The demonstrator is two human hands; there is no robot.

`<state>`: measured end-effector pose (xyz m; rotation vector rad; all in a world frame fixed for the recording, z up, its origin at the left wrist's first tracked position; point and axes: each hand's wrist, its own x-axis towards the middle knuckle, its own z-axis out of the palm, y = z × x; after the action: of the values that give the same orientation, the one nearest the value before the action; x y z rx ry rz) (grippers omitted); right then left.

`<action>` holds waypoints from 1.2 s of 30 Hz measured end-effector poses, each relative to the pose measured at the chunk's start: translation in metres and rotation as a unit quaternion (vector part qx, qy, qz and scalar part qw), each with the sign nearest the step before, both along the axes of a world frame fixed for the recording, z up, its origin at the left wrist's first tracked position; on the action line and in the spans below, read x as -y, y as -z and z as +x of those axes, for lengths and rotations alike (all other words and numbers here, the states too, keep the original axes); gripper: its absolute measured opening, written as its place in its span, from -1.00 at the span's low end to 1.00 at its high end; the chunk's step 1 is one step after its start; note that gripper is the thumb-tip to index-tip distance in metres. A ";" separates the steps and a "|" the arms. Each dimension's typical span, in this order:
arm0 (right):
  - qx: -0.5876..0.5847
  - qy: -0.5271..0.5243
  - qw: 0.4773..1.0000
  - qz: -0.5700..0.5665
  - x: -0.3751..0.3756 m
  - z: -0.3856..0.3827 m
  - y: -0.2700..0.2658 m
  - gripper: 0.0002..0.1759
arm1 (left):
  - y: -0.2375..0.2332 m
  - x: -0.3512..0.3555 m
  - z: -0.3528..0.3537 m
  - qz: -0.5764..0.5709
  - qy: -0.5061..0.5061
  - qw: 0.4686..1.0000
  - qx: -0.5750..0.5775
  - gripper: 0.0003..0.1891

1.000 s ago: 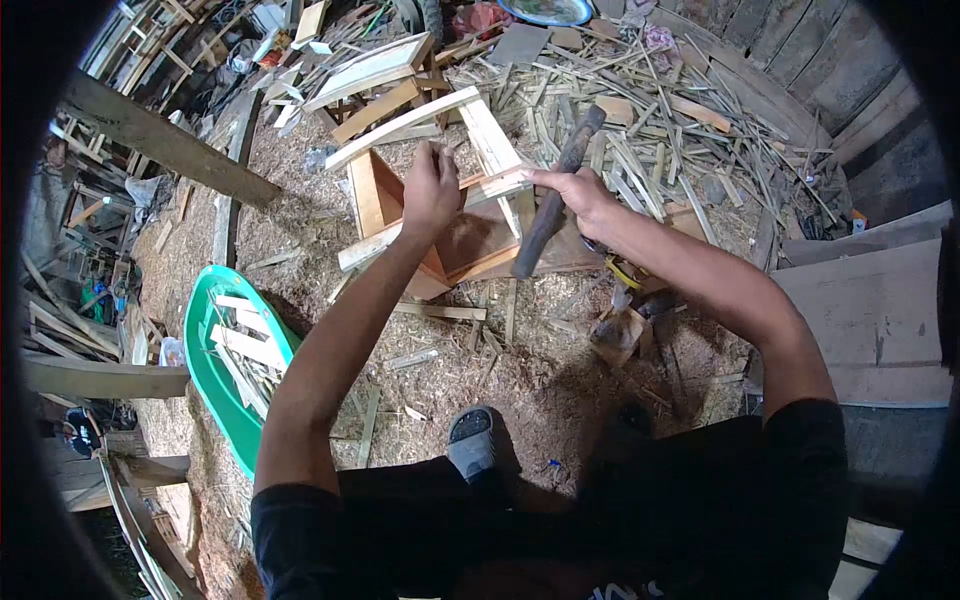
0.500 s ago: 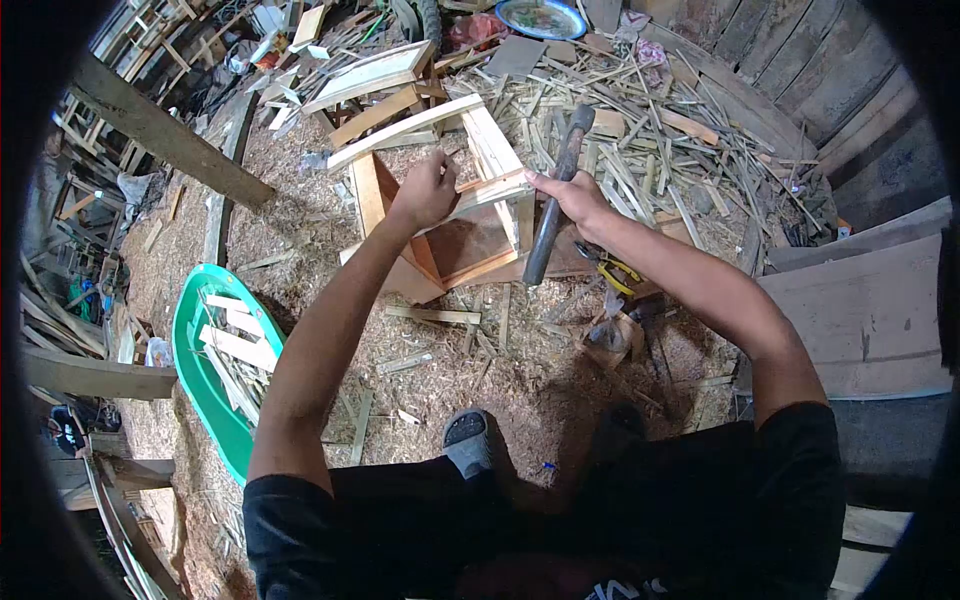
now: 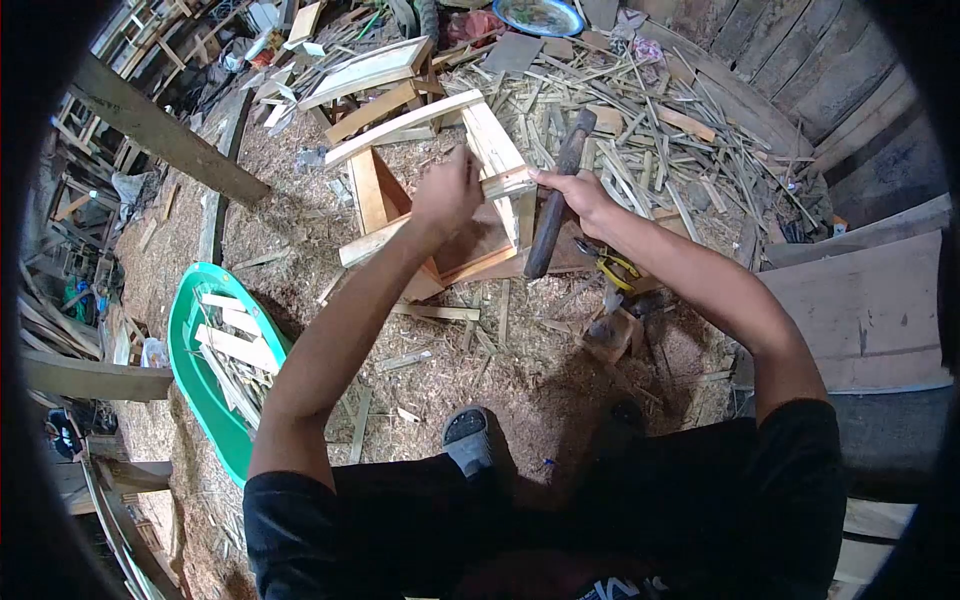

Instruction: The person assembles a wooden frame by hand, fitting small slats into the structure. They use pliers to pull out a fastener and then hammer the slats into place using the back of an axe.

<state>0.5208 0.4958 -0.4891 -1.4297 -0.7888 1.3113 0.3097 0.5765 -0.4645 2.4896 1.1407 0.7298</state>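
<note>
While the right hand (image 3: 582,196) grasps a dark bar (image 3: 556,205), thumb at the wooden frame (image 3: 492,138), the left hand (image 3: 447,195) curls over it, any grip hidden; the frame stands mid-floor (image 3: 300,238), away from the edge.

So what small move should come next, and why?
Perhaps ease the right hand back from the wooden strip before any swing of the hammer, since that hand grips the hammer while its fingers appear to touch the strip's end.
</note>
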 end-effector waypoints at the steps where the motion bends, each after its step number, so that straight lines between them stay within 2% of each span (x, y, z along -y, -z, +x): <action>1: -0.001 -0.003 1.000 -0.003 -0.001 0.002 0.004 -0.57 | 0.000 0.006 0.006 0.003 -0.004 1.000 -0.026 -0.78; 3: 0.011 0.002 1.000 0.000 -0.001 0.001 0.004 -0.56 | 0.000 0.013 0.015 0.011 -0.011 0.997 -0.076 -0.79; 10: 0.021 -0.004 1.000 0.020 -0.007 0.003 0.014 -0.56 | 0.002 0.011 0.020 -0.018 -0.035 0.996 -0.083 -0.73; 16: 0.081 -0.022 0.996 -0.010 -0.007 0.004 0.005 -0.48 | 0.001 0.004 0.019 -0.037 -0.021 0.998 -0.051 -0.72; 19: 0.086 -0.015 0.995 0.054 -0.017 0.007 0.030 -0.53 | -0.006 0.004 0.022 -0.062 -0.048 0.994 -0.078 -0.72; 24: 0.107 -0.064 0.989 0.083 -0.006 0.008 0.010 -0.55 | -0.006 0.005 0.024 -0.073 -0.053 0.994 -0.067 -0.72; 29: 0.183 -0.069 0.972 0.131 -0.003 0.003 0.007 -0.46 | 0.000 0.010 0.020 -0.047 -0.037 0.997 -0.045 -0.72; 34: 0.225 -0.062 0.960 0.157 -0.005 0.004 0.021 -0.54 | 0.011 0.012 0.020 0.008 -0.041 0.999 0.000 -0.75; 36: 0.250 -0.052 0.956 0.145 -0.008 0.005 0.023 -0.59 | 0.005 0.023 0.017 -0.001 -0.039 0.999 -0.036 -0.76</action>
<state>0.5256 0.5033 -0.5126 -1.5092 -1.3467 0.8620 0.3271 0.5539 -0.4695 2.5013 1.2703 0.6638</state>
